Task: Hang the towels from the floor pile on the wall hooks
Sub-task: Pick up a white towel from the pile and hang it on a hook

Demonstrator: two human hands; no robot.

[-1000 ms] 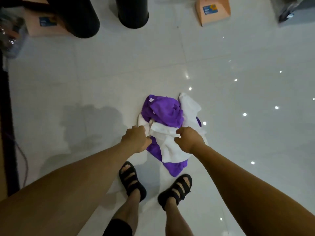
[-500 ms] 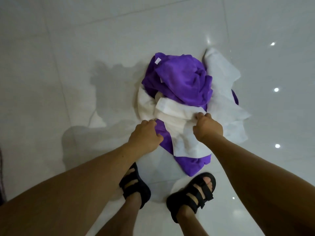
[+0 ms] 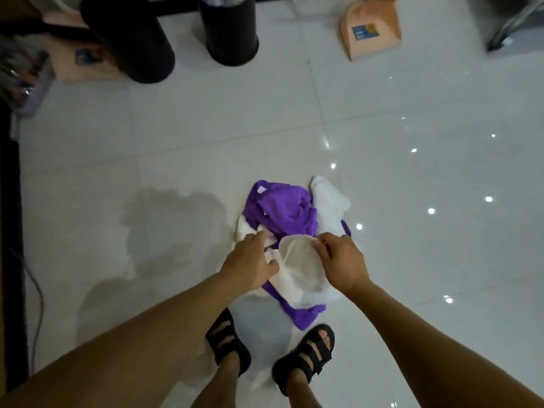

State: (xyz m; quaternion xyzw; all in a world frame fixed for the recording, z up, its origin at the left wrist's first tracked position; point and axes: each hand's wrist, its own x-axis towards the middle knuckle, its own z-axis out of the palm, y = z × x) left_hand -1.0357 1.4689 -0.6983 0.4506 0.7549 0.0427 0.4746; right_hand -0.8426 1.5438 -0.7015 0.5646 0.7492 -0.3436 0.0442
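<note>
While the purple-and-white towel pile lay on the tiled floor, both hands were on one white towel.
Left hand gripped its left edge, fingers curled — right hand pinched the right edge, towel bunched between them.

Towel pile, as found:
- Purple towel was plain, with a white tag.
- White towel was plain.
- Cream towel was plain.
- Floor under the pile was glossy white tile with grey joints.
- Sandals below the pile were black.
- Two cylinders above the pile were black.
- Dustpan above right of the pile was peach, with a blue-and-yellow label.
</note>
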